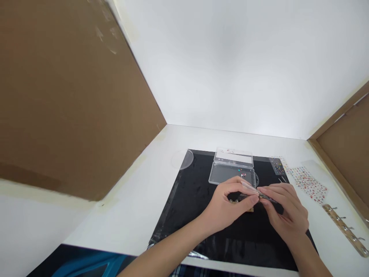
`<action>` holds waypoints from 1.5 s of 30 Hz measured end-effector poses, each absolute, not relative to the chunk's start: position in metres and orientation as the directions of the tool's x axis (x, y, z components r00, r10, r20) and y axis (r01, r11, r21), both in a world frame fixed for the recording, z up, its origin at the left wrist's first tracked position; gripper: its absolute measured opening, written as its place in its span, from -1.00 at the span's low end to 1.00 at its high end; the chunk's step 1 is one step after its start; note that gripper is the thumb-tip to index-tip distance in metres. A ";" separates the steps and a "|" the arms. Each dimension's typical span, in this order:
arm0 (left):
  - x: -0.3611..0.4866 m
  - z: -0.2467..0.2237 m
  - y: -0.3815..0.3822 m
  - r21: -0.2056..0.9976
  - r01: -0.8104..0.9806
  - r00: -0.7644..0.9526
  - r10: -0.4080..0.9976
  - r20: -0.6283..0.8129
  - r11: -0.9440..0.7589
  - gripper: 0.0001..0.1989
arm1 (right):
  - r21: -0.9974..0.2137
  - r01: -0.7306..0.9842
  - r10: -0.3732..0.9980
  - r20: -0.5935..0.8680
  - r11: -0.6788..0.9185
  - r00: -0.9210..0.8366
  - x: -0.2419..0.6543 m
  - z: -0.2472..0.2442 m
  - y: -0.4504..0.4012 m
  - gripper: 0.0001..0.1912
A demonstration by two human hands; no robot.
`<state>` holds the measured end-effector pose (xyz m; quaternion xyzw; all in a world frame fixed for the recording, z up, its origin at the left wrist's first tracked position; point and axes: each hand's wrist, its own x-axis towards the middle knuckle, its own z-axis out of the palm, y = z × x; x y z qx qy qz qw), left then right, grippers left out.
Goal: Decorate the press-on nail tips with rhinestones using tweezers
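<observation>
Blk mat [230,246] | L hand [227,206], R hand [284,211] — both pinching slim clear tool [250,188] — open clear case [230,173] beyond

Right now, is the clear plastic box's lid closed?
No, the clear plastic box stands open, its lid folded back flat.

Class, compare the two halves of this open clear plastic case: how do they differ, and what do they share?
The far half holds a white lining, while the near half holds small coloured gems. The far half is unobstructed, while the left hand hides part of the near half. Both are clear rectangles on the black mat.
</observation>
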<state>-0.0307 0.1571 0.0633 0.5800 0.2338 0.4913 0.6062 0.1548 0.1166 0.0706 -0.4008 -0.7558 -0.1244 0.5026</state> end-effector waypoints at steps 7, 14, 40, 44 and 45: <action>-0.034 0.063 0.158 0.909 -0.237 0.352 0.841 0.411 -0.344 -0.96 | -0.222 0.720 0.470 0.867 0.658 -0.163 0.154 0.069 0.116 -0.72; -0.029 0.059 0.155 0.767 -0.240 0.243 0.729 0.640 -0.595 -0.96 | -0.347 0.620 0.522 0.844 0.703 -0.120 0.155 0.063 0.110 -0.65; -0.031 0.056 0.151 0.901 -0.284 0.436 0.792 0.427 -0.329 -0.93 | -0.279 0.687 0.522 0.836 0.671 -0.170 0.149 0.072 0.109 -0.57; -0.033 0.060 0.151 0.877 -0.244 0.418 0.771 0.481 -0.415 -0.91 | -0.296 0.670 0.521 0.839 0.680 -0.158 0.149 0.075 0.109 -0.59; -0.033 0.060 0.151 0.867 -0.233 0.411 0.763 0.499 -0.441 -0.91 | -0.299 0.669 0.521 0.839 0.681 -0.156 0.149 0.076 0.109 -0.60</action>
